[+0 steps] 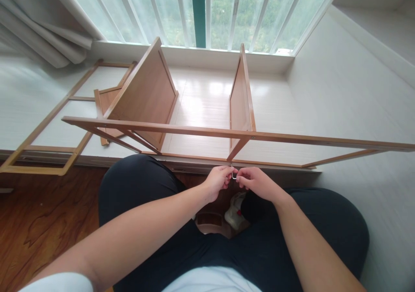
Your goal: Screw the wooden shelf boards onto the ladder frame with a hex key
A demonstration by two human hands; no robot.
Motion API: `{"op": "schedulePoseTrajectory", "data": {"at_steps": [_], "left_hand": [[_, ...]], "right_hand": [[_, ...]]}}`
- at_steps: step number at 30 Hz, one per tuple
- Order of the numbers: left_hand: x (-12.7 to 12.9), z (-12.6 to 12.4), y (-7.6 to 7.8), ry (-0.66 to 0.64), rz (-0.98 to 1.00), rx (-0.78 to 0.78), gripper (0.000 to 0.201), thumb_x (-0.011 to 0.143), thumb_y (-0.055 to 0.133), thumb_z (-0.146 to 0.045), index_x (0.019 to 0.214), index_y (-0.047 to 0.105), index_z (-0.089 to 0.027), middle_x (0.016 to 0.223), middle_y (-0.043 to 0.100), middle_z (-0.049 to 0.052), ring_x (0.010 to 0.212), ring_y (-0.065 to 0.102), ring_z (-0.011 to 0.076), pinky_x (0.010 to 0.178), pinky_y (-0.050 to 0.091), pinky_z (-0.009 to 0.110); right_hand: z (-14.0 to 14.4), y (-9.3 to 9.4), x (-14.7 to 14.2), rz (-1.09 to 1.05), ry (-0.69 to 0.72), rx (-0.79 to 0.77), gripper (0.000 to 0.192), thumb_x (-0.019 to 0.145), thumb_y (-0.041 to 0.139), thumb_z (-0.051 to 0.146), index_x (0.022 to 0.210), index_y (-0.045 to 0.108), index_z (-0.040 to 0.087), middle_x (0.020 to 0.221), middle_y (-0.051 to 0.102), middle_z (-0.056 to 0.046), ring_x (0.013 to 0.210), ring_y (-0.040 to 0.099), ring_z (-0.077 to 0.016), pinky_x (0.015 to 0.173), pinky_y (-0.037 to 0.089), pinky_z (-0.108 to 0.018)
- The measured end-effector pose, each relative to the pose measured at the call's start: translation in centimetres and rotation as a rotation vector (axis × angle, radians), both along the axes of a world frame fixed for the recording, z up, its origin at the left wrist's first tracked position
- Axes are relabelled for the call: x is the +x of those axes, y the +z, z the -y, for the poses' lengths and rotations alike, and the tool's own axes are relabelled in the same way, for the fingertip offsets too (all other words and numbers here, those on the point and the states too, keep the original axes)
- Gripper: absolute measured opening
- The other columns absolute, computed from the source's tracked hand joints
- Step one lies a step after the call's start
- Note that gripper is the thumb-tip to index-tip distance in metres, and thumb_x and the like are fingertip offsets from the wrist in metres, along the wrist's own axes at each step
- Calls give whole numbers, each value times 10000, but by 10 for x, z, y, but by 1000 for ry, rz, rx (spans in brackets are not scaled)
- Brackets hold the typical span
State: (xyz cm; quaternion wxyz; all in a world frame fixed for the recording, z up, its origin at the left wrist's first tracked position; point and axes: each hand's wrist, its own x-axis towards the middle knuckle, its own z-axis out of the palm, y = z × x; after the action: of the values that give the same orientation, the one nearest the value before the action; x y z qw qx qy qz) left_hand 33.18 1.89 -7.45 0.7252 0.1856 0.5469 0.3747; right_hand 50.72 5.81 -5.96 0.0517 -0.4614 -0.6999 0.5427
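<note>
A small bent metal rod, looking like a hex key [234, 178], sits at the lower rail of a wooden side frame [201, 130]. My left hand [219, 181] pinches it from the left, close to the rail. From the right, my right hand [256, 182] has its fingers closed at the key's bent end. Any screw under the fingertips is hidden. Two wooden panels, a larger left one [142, 93] and a narrower right one [241, 99], stand upright behind the side frame and meet it.
Another wooden ladder-like frame [48, 148] lies at the left, with a small wooden panel [110, 97] by it. A white ledge [204, 106] bears the parts, below a barred window [220, 15]. A grey curtain [42, 24] hangs left; a white wall [356, 101] bounds the right.
</note>
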Motion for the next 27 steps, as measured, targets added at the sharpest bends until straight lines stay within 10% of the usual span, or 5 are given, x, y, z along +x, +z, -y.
{"op": "schedulePoseTrajectory", "data": {"at_steps": [27], "left_hand": [[0, 7, 0, 66, 34, -18, 371, 662, 832, -425, 857, 707, -135, 780, 595, 15, 603, 410, 63, 530, 250, 201]], "right_hand": [[0, 10, 0, -65, -54, -30, 300, 929, 552, 441, 756, 583, 199, 642, 615, 12, 594, 549, -138, 572, 413, -253]]}}
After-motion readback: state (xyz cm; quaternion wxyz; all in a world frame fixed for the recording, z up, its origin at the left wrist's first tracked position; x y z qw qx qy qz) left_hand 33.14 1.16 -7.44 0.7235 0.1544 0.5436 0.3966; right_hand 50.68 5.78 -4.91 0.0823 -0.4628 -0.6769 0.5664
